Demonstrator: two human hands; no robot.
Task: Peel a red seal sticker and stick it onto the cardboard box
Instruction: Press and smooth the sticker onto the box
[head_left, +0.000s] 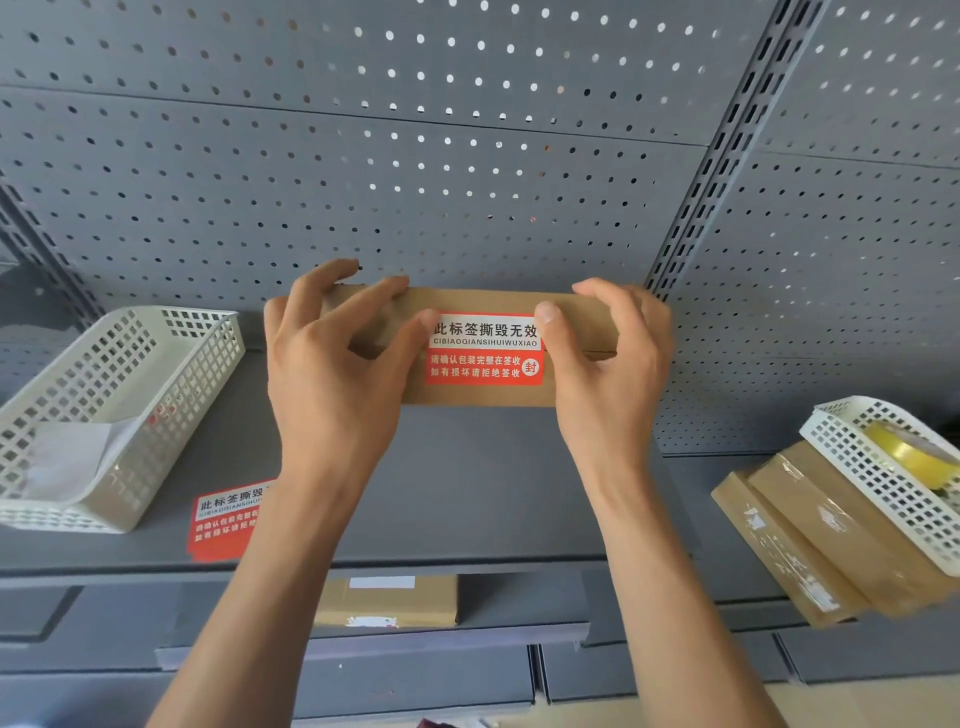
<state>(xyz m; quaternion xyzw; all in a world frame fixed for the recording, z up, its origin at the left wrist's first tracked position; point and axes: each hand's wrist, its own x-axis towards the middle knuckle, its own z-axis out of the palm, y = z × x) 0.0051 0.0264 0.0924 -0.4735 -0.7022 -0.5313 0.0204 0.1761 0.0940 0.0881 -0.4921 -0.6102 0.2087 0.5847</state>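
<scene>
Head view, looking forward and down at a grey shelf (467, 499) backed by a perforated grey panel (415, 156). A flat cardboard box (483, 395) is held above the shelf, its far edge close to the panel, its long side running left to right. A red seal sticker (485, 349) with a white band of black characters lies on the box's near face, reaching up to the box's top edge. The left hand (332, 364) grips the left end of the box, fingers curled over its top edge and the thumb tip touching the sticker's left edge. The right hand (608, 364) grips the right end the same way, fingers hooked over the top edge and the thumb tip pressing at the sticker's upper right corner. Left of the box, well apart, a white mesh basket (171, 364) stands on the shelf with curled white backing paper (78, 457) inside. Below and left of the box, another red sticker (223, 519) lies at the shelf's front edge, partly hidden by the left forearm. Directly below the box the shelf is bare. Right of the box, well apart, stacked flat cartons (810, 540) overhang the shelf's front edge, with a second white basket (872, 483) holding a roll of yellowish tape (909, 447) resting on them. Under the shelf, below the box, 1 more brown parcel (387, 603) lies on a lower ledge.
</scene>
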